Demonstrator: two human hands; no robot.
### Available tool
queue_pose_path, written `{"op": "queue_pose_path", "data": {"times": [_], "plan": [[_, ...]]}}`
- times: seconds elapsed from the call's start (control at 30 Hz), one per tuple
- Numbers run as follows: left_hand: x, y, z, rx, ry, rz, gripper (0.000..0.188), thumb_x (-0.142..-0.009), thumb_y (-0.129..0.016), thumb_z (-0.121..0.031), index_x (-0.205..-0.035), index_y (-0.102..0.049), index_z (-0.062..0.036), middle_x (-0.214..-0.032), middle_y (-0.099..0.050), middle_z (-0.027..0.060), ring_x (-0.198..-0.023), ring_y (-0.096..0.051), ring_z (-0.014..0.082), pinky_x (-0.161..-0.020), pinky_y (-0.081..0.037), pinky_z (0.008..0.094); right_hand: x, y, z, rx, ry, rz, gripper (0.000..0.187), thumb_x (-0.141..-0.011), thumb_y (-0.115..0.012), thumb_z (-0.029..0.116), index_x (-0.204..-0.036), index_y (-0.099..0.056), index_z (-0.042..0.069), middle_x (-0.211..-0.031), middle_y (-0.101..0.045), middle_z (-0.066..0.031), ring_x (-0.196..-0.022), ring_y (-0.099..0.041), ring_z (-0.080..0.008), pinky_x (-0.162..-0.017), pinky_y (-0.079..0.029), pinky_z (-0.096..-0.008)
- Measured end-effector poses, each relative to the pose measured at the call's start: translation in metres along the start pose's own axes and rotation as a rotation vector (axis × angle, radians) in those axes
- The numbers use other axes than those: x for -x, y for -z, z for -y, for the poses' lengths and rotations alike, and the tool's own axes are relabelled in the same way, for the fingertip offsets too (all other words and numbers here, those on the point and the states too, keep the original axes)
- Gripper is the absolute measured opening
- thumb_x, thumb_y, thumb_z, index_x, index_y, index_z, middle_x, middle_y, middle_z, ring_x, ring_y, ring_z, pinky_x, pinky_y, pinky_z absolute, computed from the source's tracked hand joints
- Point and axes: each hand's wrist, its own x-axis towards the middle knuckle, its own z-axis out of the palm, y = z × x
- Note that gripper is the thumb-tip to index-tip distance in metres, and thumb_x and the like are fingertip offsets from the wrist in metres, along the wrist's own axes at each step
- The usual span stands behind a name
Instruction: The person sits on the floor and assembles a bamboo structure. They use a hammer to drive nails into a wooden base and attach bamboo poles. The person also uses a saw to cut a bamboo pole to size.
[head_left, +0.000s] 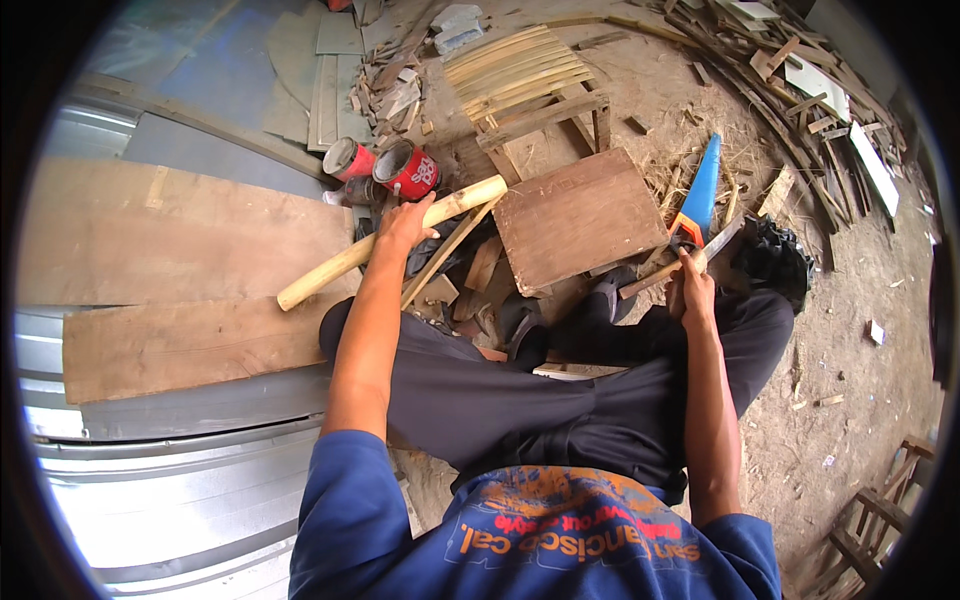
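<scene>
My left hand (405, 224) is closed around a peeled, pale round wooden pole (335, 272), which slants up to the right across my left knee. Its far end rests near the corner of a brown wooden board (580, 220) in front of me. Over my right knee, my right hand (692, 288) grips a long-handled blade tool; its wooden handle (645, 281) points left and its grey blade (724, 240) points up right. Just beyond it lies a handsaw (704, 185) with a blue blade and orange handle. My fingers partly hide the tool's middle.
Two red paint cans (405, 170) stand beyond my left hand. A slatted wooden pallet (520, 75) lies ahead. Wide planks (190, 235) are at left, a black plastic bag (778, 262) by my right knee. Scrap wood (800, 120) is heaped at the far right.
</scene>
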Motion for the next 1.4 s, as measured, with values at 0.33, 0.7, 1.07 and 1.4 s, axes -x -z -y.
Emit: {"op": "queue_pose_path", "data": {"times": [0.33, 0.7, 1.07, 1.4], "plan": [[0.009, 0.053, -0.014, 0.655, -0.33, -0.084, 0.066, -0.077, -0.082, -0.033, -0.132, -0.055, -0.0084, -0.117, -0.067, 0.0158, -0.108, -0.064, 0.0265, -0.095, -0.047, 0.0369, 0.002, -0.003, -0.002, -0.104, 0.098, 0.018, 0.039, -0.089, -0.068, 0.04, -0.094, -0.062, 0.002, -0.076, -0.061, -0.0042, -0.063, -0.059, -0.014, -0.057, -0.048, -0.0291], [0.031, 0.21, -0.071, 1.125, -0.607, -0.47, 0.053, -0.085, -0.076, -0.028, -0.13, -0.055, -0.0083, -0.098, -0.07, 0.0062, -0.085, -0.066, 0.0152, -0.081, -0.052, 0.0303, -0.012, 0.011, -0.02, 0.102, 0.077, -0.023, 0.034, -0.09, -0.067, 0.035, -0.082, -0.059, 0.003, -0.066, -0.057, -0.0041, -0.051, -0.056, -0.0162, -0.047, -0.046, -0.0317], [0.008, 0.109, -0.191, 0.81, -0.481, -0.85, 0.051, -0.072, -0.085, -0.044, -0.099, -0.063, -0.0058, -0.079, -0.071, 0.0154, -0.079, -0.072, 0.0293, -0.066, -0.056, 0.0404, -0.026, 0.027, -0.032, 0.08, -0.121, -0.055, 0.036, -0.087, -0.071, 0.032, -0.082, -0.059, -0.001, -0.07, -0.061, -0.0106, -0.055, -0.061, -0.0224, -0.047, -0.049, -0.0348], [0.002, 0.171, -0.158, 1.732, -0.457, -0.928, 0.035, -0.094, -0.067, -0.025, -0.114, -0.053, -0.0006, -0.093, -0.064, 0.0109, -0.08, -0.064, 0.0168, -0.067, -0.058, 0.0307, -0.029, 0.032, -0.026, -0.055, -0.163, -0.066, 0.035, -0.085, -0.071, 0.036, -0.078, -0.057, 0.005, -0.071, -0.061, -0.0095, -0.056, -0.061, -0.0216, -0.048, -0.048, -0.0328]]}}
